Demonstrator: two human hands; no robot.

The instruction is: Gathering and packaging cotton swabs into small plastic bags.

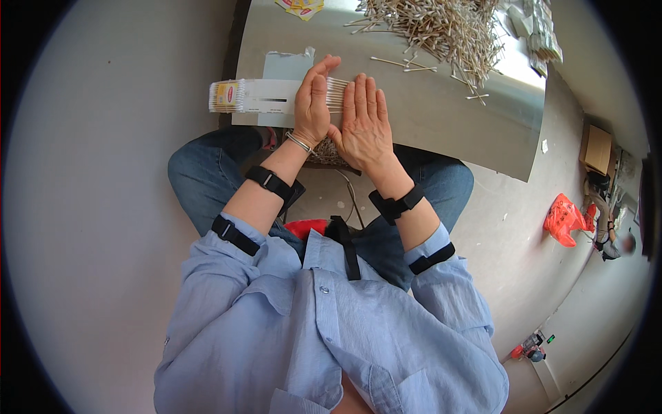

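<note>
A row of cotton swabs (336, 95) lies side by side on the metal table between my two hands. My left hand (314, 103) stands on edge at the left of the row, fingers stretched and thumb raised, across the end of a white strip (269, 96) with a dark slot. Palm down at the row's right end lies my right hand (365, 124), its fingers straight and together. Its thumb reaches toward my left palm. At the strip's far left sits a pack of cotton swabs (227, 96) with a yellow and white label.
A large heap of loose swabs (441, 31) covers the table's far right, with stray ones nearer. Plastic packs (541, 31) lie beyond it. Yellow cards (301, 7) rest at the far left. On the floor at right are a red bag (565, 219), a cardboard box (596, 149) and another person (604, 217).
</note>
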